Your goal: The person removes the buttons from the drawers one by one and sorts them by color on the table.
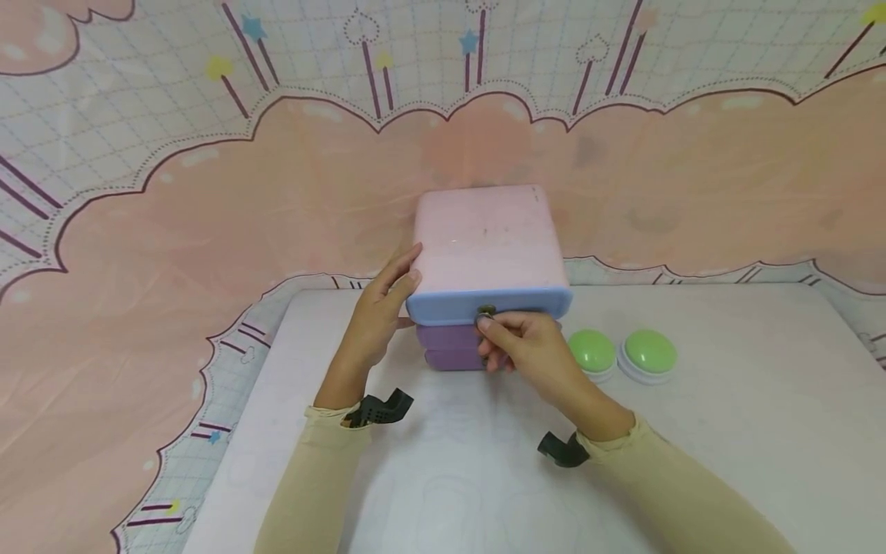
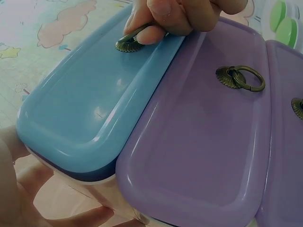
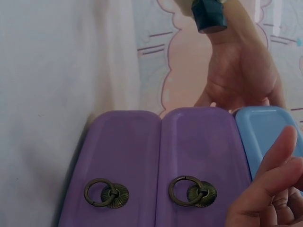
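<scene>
A small pink drawer cabinet (image 1: pixel 484 238) stands on the table, with a blue top drawer (image 1: pixel 443 308) above two purple drawers, the middle one (image 2: pixel 189 132) and the bottom one (image 3: pixel 118 146). My right hand (image 1: pixel 536 350) pinches the bronze ring pull (image 2: pixel 129 46) of the blue drawer between thumb and fingers. A dark strip shows along that drawer's edge in the left wrist view. Against the cabinet's left side rests my left hand (image 1: pixel 370 319), fingers spread and extended. The ring pulls (image 3: pixel 187 191) on the purple drawers hang untouched.
Two green push buttons with white bases, one nearer (image 1: pixel 592 350) and one farther right (image 1: pixel 651 351), sit to the right of the cabinet. Behind the white table (image 1: pixel 443 477) hangs a patterned pink and white cloth (image 1: pixel 332 192). Dark wrist mounts (image 1: pixel 381 406) stick out from both sleeves.
</scene>
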A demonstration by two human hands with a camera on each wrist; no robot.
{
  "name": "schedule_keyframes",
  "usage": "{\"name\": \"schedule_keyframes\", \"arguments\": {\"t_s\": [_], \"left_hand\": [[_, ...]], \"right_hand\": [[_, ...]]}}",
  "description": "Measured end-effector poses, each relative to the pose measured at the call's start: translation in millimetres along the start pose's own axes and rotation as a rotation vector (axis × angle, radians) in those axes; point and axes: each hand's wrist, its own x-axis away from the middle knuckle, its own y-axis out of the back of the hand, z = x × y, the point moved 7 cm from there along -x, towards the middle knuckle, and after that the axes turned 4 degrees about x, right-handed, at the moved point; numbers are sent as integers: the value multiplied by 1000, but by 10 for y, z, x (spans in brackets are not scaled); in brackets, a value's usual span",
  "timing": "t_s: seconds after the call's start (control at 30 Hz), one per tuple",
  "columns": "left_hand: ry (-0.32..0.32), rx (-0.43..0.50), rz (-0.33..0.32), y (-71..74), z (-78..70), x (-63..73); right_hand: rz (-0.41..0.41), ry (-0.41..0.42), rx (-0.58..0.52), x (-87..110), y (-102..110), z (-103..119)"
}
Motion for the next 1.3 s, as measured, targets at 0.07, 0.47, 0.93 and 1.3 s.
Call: {"name": "schedule_keyframes", "arguments": {"t_s": [0.07,0.47,0.93,1.3], "left_hand": [[5,2,-3,7,8,2],[3,-24,-3,4,-6,6],[6,-12,-1,12,8,9],[8,-20,-4,17,13,0]], "right_hand": [[2,4,1,-14,-5,3],[8,-6,17,-9,25,-48],[40,-17,67,94,66,-235],[27,-97,74,147,135,-504]]}}
